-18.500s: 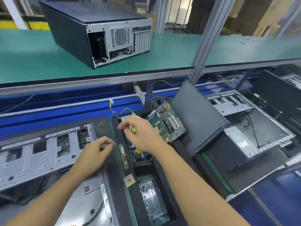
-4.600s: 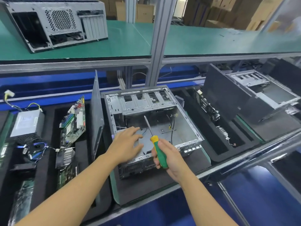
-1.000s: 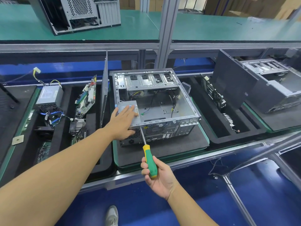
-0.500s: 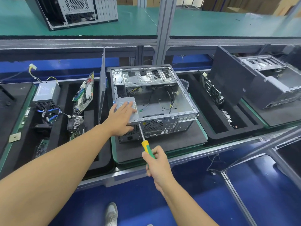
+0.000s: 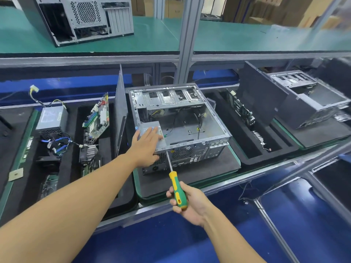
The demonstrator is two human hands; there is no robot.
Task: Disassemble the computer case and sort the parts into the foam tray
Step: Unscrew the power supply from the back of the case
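Observation:
An open grey computer case [image 5: 190, 118] lies on its side on a black foam tray [image 5: 209, 168] at the centre. Its power supply [image 5: 150, 128] sits in the near left corner. My left hand [image 5: 147, 145] lies flat on the power supply, fingers spread, thumb over the rear panel. My right hand [image 5: 187, 202] grips a green and yellow screwdriver [image 5: 175, 186]. The screwdriver's tip touches the case's rear panel just right of my left hand.
The foam tray to the left [image 5: 72, 164] holds a power supply [image 5: 52, 118], a motherboard [image 5: 97, 116], a heatsink and a standing side panel [image 5: 120, 103]. Another case [image 5: 311, 103] and a board [image 5: 242, 109] are on the right. A closed case [image 5: 81, 18] stands on the upper green shelf.
My right hand has turned on the screwdriver handle while the tip stays at the rear panel. My left hand stays pressed on the power supply. Earlier, the screwdriver was inside the case.

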